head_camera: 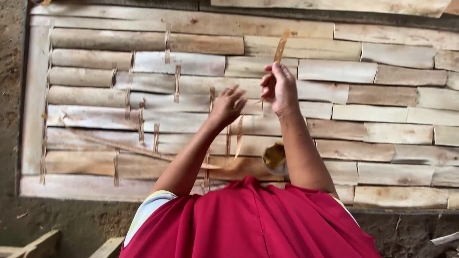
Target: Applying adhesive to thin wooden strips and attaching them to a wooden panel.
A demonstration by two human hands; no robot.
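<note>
Bamboo strip (281, 46): thin, tan, pinched at its lower part in the closed fingers of the right hand (278, 87); its free end rises above the fist, tilted slightly right. Left hand (227, 106): fingers spread and loosely curled, gripping nothing that can be seen, just beside the right hand. Both hands sit over a panel of flattened bamboo slats (392, 100) laid in horizontal rows. Several narrow vertical strips (141, 125) cross the slats on the left part. A small round container (275, 157) lies near the right forearm. Red cloth (248, 220) fills the lower centre.
</note>
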